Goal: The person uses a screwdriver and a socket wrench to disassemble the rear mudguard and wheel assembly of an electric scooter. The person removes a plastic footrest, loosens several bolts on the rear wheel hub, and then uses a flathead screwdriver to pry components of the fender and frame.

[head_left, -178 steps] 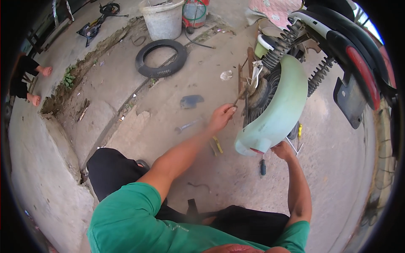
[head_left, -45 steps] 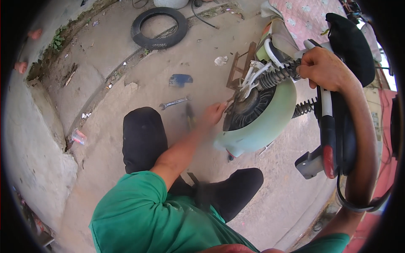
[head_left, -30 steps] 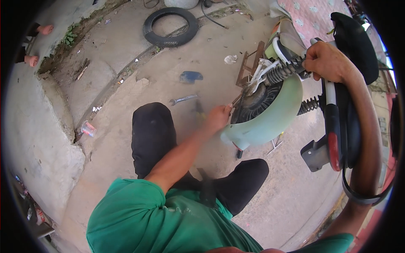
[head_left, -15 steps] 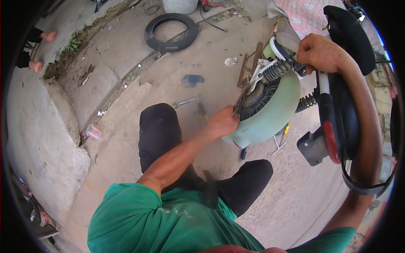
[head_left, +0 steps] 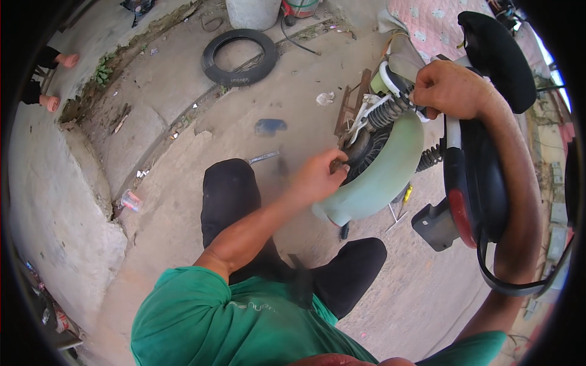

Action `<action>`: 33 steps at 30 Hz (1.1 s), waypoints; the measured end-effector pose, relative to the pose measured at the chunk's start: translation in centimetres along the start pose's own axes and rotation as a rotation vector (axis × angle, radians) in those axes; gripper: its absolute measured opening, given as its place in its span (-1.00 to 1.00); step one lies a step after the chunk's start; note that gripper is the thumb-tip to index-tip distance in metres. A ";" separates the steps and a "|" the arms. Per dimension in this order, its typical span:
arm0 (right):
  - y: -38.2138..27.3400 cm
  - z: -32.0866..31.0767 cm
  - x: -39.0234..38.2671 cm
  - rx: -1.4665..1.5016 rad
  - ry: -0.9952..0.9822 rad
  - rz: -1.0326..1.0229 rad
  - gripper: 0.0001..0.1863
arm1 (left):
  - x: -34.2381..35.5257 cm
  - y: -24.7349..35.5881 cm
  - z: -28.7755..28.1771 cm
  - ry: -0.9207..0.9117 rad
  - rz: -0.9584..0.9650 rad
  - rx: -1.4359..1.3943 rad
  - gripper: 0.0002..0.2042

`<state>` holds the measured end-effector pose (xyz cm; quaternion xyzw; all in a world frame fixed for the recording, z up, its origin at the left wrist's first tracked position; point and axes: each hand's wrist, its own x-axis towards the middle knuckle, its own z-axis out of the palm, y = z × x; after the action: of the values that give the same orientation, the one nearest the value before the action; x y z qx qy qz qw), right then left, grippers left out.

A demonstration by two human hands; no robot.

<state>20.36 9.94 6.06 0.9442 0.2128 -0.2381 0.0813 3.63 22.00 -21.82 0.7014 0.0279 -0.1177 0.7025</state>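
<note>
A scooter's rear end stands in front of me, with a pale green mudguard over the black rear wheel. My left hand is closed at the wheel's side, fingers pinched on a small part by the hub that I cannot make out. Higher up, my right hand grips the frame beside the coiled shock spring. The black seat and red tail light lie to the right.
A black tyre lies on the concrete at the back, near a grey bucket. A metal wrench, a blue scrap and a plastic cup lie on the ground. Another person's feet show far left.
My right hand moved from low under the mudguard up to the frame by the spring. My left hand stayed at the wheel, shifting slightly. The view dropped closer to the scooter.
</note>
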 end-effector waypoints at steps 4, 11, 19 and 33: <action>-0.1 -0.5 -0.5 -0.065 -0.020 -0.031 -0.66 | 1.2 -0.2 0.7 0.256 0.336 0.445 -0.79; -0.2 -1.0 -0.6 -0.058 -0.008 -0.056 -0.65 | 12.2 4.8 0.7 0.451 0.592 0.255 -0.76; -0.2 -0.9 -0.6 0.188 -0.051 -0.006 -0.70 | 29.0 2.6 3.2 0.371 0.247 0.130 -0.61; 0.2 -0.3 -0.1 0.407 0.002 0.014 -0.76 | 34.2 -20.0 0.8 0.266 -0.396 0.308 -0.68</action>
<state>20.46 9.81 6.38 0.9427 0.1538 -0.2748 -0.1099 32.66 17.08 -48.38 0.7901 0.2380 -0.1624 0.5411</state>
